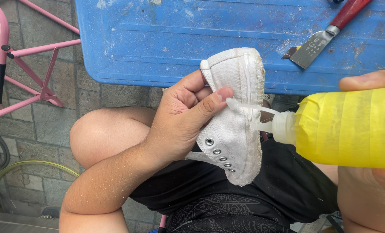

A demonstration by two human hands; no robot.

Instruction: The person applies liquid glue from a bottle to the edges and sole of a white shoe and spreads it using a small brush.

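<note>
One white canvas shoe [235, 116] sits clamped in the left hand [181, 118], just below the blue bench [158, 39]. The right hand [373, 129] has its grip closed round one yellow glue bottle [347, 129] (nozzle touching the shoe). One red-handled scraper [326, 36] lies on the bench.

One camera only, worn on my head. It faces steeply down over my lap, close to the work. My left hand [181, 123] sits at frame centre; my right hand [373, 129] is cut off by the right edge. The blue table [166, 39] fills the top of the frame, and its far side is out of view. The stone paving [33, 125] shows at left. There is no second view, so no shared area.
</note>
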